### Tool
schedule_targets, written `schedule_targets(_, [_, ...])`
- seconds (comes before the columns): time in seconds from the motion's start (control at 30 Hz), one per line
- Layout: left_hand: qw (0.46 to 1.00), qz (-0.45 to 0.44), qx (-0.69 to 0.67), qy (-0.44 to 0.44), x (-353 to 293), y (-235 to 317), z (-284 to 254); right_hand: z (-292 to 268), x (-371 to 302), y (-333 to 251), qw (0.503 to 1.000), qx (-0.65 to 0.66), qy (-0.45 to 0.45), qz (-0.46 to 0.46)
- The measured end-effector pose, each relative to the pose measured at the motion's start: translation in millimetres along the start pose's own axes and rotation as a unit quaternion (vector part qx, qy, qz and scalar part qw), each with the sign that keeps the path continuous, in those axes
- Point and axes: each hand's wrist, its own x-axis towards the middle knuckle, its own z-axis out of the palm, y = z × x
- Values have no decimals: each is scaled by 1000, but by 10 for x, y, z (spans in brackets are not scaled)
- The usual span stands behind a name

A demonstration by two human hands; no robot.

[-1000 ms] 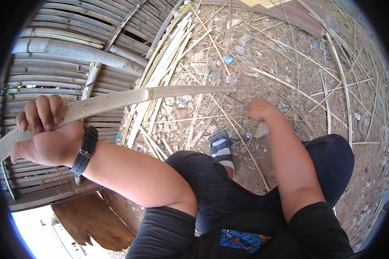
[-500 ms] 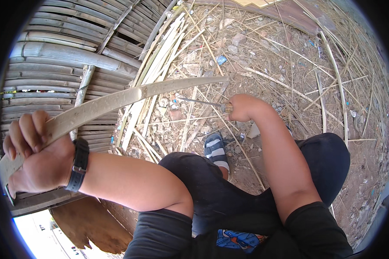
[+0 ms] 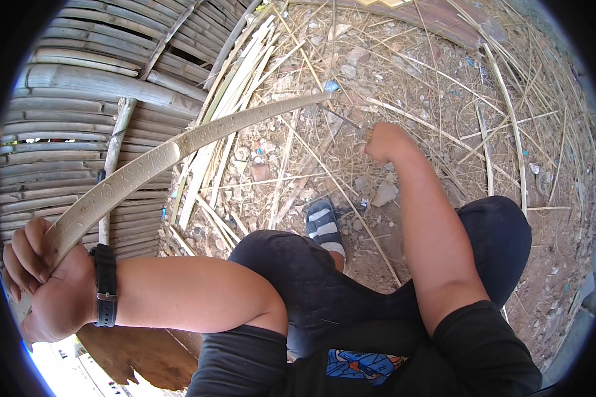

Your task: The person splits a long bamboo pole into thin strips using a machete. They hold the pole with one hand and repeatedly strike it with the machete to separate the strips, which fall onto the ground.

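My left hand [image 3: 56, 284], at the far left, is wrapped round the near end of a long split bamboo strip [image 3: 152, 155]. The strip slants up and to the right across the view, its pale inner face and a node ridge showing. My right hand [image 3: 387, 142] is closed on the handle of a thin-bladed knife [image 3: 343, 118]. The blade points up and left, and its tip is close by or behind the strip's far end; whether they touch I cannot tell.
A slatted bamboo wall [image 3: 66, 126] stands at left. Beside it lies a bundle of split bamboo strips [image 3: 235, 99]. Shavings and loose sticks cover the ground [image 3: 410, 86]. My sandalled foot [image 3: 323, 221] is between my bent knees. A rusty brown sheet [image 3: 139, 354] hangs at lower left.
The left hand has dropped lower, and the strip tilts more steeply. The right hand has moved up and slightly right, and the knife now angles up toward the strip's far end.
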Motion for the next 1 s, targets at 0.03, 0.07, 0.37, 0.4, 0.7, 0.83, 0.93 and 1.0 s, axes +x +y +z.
schedule_targets(0.03, [1000,-5,-15,7,1,36,9,-11,10,13,1000,12,2,11])
schedule_targets(0.07, [999,-9,-30,15,-2,74,19,-11,17,26,999,24,4,21])
schedule_targets(0.37, [995,17,32,89,-123,314,190,204,85,99,995,90,42,27])
schedule_targets(0.4, [996,18,40,73,-102,283,171,221,130,92,993,106,54,18])
schedule_targets(0.7, [996,-72,50,-15,117,-211,-43,-46,-263,-418,926,338,-68,-151])
schedule_targets(0.83, [997,-73,40,-2,146,-269,-73,93,-498,-761,868,366,-116,-315])
schedule_targets(0.93, [997,-70,41,-4,179,-262,-128,384,-529,-928,849,335,-19,-407])
schedule_targets(1.0, [996,-65,55,-6,167,-235,-181,536,-554,-1000,885,313,-16,-344])
